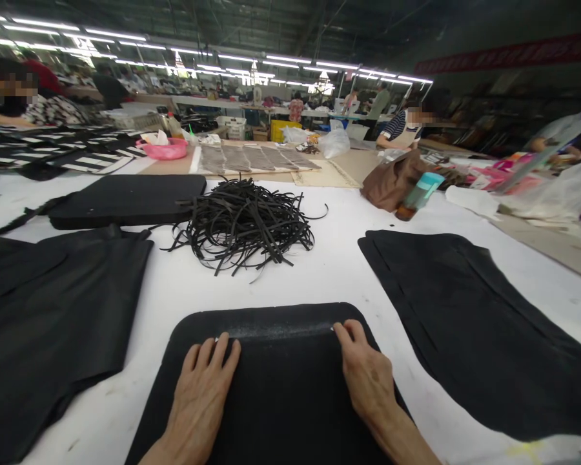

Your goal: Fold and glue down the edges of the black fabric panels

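In front of me on the white table lies a black panel (281, 394) with rounded far corners. A greyish, dusty-looking band (283, 330) runs across it near the far edge. My left hand (202, 387) rests on the panel's left part, fingers stretched forward and fingertips at the band's left end. At the band's right end, my right hand (365, 368) has its fingers bent and drawn together, touching the panel. A tiny white spot shows at the fingertips of each hand. Whatever the right fingers pinch, if anything, is hidden.
Beyond the panel sits a heap of thin black strips (249, 223), beside a stack of black slabs (130, 200). Black sheets lie left (53, 323) and right (479, 323). Farther off are a brown bag (390, 181), a bottle (419, 194), a pink basket (165, 150) and several people.
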{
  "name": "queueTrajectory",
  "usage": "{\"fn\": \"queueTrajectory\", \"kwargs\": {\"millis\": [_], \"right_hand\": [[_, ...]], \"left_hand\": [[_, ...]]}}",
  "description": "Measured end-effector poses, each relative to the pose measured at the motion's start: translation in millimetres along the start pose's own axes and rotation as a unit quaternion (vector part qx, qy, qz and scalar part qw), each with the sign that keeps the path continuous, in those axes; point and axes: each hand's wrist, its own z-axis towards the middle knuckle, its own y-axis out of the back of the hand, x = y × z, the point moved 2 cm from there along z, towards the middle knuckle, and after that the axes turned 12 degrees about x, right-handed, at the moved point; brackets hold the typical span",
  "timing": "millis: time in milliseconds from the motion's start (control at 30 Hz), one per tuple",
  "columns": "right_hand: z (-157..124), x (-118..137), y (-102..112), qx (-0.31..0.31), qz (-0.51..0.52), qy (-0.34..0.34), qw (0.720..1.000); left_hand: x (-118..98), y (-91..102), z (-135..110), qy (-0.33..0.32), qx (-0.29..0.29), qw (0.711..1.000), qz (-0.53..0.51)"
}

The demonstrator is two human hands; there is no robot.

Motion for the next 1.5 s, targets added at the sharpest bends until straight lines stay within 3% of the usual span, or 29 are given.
{"fn": "queueTrajectory", "kwargs": {"millis": [100,167,267,333,467,633,767,933,1067,1333,1500], "right_hand": [[-11.4,26.1,7.6,0.034,-0.029,0.104,0.994],[-14.8,46.0,8.3,0.058,-0.037,0.146,0.987],[-12.4,69.3,3.2,0.082,-0.050,0.164,0.982],[-8.6,75.8,-1.2,0.094,-0.055,0.168,0.980],[-5.5,65.3,-6.7,0.107,-0.056,0.177,0.977],[-10.3,41.0,-12.0,0.110,-0.054,0.129,0.984],[-11.3,48.4,-12.9,0.108,-0.042,0.113,0.987],[-11.6,61.5,-7.3,0.093,-0.023,0.141,0.985],[-16.4,45.8,-7.2,0.093,-0.031,0.145,0.985],[-23.8,1.7,-20.3,0.090,-0.062,0.049,0.993],[-21.1,-17.8,-18.9,0.081,-0.026,-0.016,0.996]], "left_hand": [[-8.6,4.1,2.5,-0.011,0.001,1.000,-0.016],[-19.4,5.0,8.1,-0.066,0.004,0.997,-0.028],[-37.1,4.5,18.5,-0.163,0.022,0.985,-0.048],[-43.5,5.0,24.2,-0.179,0.035,0.981,-0.062],[-40.0,8.4,27.8,-0.167,0.052,0.981,-0.086],[-32.0,6.5,26.1,-0.160,0.046,0.983,-0.083],[-44.0,9.4,28.6,-0.153,0.010,0.987,-0.049],[-55.0,14.2,30.8,-0.157,0.008,0.987,-0.031],[-35.3,-4.3,20.3,-0.159,-0.002,0.987,-0.013],[36.4,-57.2,-10.5,-0.090,-0.088,0.992,-0.008],[54.8,-64.8,-9.4,-0.060,-0.119,0.989,-0.066]]}}
